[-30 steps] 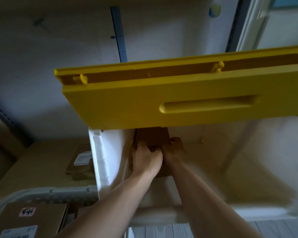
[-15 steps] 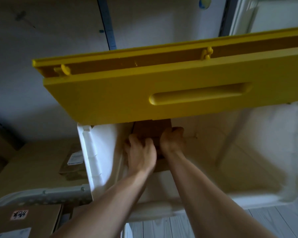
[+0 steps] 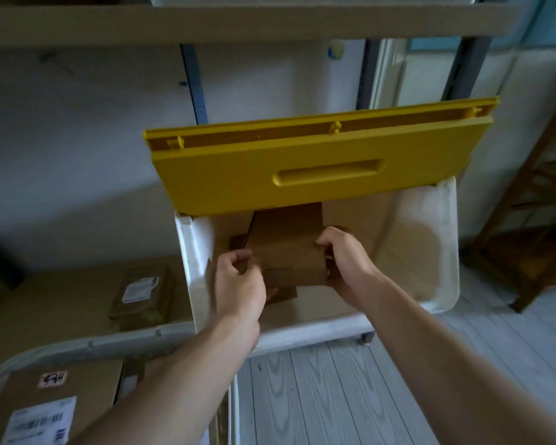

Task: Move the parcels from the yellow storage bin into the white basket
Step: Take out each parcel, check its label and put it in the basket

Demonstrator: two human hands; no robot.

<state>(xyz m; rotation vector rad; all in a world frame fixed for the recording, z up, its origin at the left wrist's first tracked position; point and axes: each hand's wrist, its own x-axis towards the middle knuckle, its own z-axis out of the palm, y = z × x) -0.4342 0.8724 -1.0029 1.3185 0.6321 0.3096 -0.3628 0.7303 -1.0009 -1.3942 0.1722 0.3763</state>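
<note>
Both hands reach into the bin (image 3: 443, 252), whose yellow lid (image 3: 318, 168) stands raised at 12 o'clock. The left hand (image 3: 238, 284) curls its grip around the left edge of a brown parcel (image 3: 286, 248); the right hand (image 3: 344, 258) clasps the parcel's right edge, fingers curled over it. The parcel sits inside the bin, tilted, above another flat brown piece (image 3: 281, 293). At 8 o'clock the basket (image 3: 77, 345) holds a labelled box (image 3: 55, 399). A wrapped package (image 3: 142, 293) lies on the shelf at 9 o'clock.
</note>
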